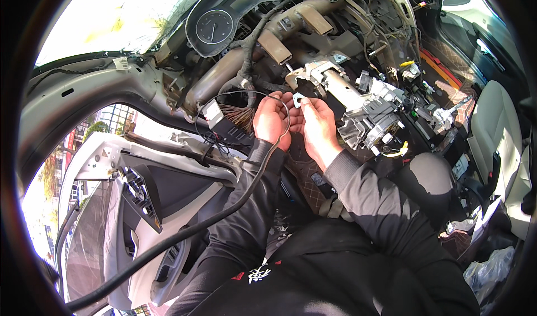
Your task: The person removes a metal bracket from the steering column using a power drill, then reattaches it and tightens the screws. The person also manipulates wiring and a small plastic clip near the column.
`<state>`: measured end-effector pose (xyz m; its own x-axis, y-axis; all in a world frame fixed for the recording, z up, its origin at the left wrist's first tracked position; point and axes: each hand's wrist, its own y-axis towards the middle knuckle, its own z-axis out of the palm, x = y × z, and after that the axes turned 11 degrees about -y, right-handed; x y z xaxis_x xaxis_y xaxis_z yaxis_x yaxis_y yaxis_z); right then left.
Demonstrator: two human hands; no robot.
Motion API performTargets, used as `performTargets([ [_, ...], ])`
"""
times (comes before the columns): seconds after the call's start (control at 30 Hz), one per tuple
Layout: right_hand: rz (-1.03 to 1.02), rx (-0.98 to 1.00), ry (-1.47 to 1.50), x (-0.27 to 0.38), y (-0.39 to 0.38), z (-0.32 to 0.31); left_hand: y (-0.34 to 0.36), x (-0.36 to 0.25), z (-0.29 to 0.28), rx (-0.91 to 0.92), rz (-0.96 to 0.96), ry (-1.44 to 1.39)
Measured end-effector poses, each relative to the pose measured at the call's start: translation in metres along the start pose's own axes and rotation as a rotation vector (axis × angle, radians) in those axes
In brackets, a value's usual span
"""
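My hands meet in front of the stripped dashboard. My right hand pinches a small flat whitish piece with a dark spot near its middle; its exact kind is too small to tell. Close against it, my left hand has its fingers curled, and what they hold, if anything, is hidden. A black cable rises from the lower left and runs thinner across my left wrist and hand. Just right of the hands is the bare steering column with its switch unit. Left of them sits a black connector box with brown wires.
An instrument cluster and a metal crossbeam wrapped by a wiring harness lie ahead. The opened door with its trim stands at left. A light seat and a plastic bag are at right.
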<state>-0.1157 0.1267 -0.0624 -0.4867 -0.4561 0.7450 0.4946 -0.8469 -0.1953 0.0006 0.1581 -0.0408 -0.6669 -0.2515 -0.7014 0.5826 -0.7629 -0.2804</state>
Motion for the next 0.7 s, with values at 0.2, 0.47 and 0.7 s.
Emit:
performTargets([
  [0.2, 0.012, -0.056, 0.189, 0.005, 0.013, 0.015, 0.039, -0.022, 0.018, 0.145, -0.403, 0.069],
  [0.47, -0.009, -0.179, 0.21, 0.004, 0.016, 0.029, 0.053, -0.021, 0.035, 0.113, -0.248, 0.258],
  [0.7, -0.005, -0.153, 0.285, 0.007, 0.025, 0.031, 0.06, -0.02, 0.028, 0.1, -0.236, 0.16],
])
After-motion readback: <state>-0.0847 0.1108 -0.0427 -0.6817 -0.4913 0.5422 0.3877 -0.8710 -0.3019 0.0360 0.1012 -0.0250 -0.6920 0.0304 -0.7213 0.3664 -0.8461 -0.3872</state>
